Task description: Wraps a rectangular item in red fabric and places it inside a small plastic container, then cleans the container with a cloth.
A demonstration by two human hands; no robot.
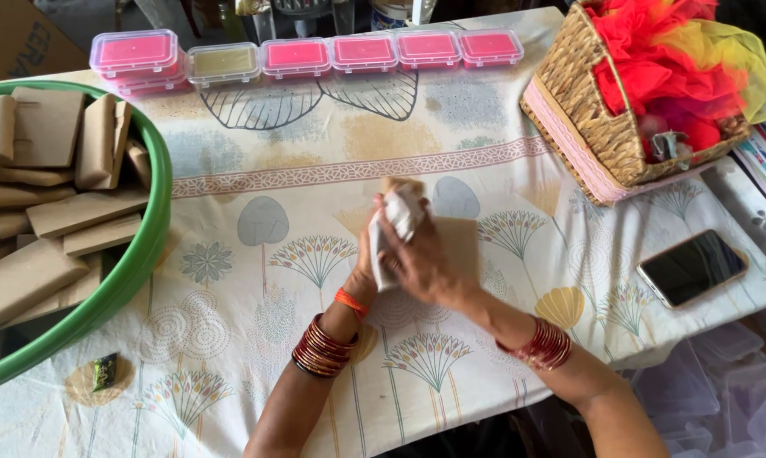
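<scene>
At table centre: both hands work one brown bar [457, 242].
Right hand [425, 263]: fingers clamped on white cloth [400, 216], pressing it to the bar.
Left hand [367, 254]: mostly hidden, finger state unclear.
Nearby: green tub [141, 246], basket [586, 110], phone [692, 267].

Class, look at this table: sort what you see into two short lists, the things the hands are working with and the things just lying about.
In use: left hand, right hand, white cloth, brown bar.

Lying about: green tub of brown blocks, lidded boxes, wicker basket, phone, small dark wrapper.

Left hand [364, 254] mostly behind the right hand [421, 263]; green tub [145, 246] cut off at left.
</scene>
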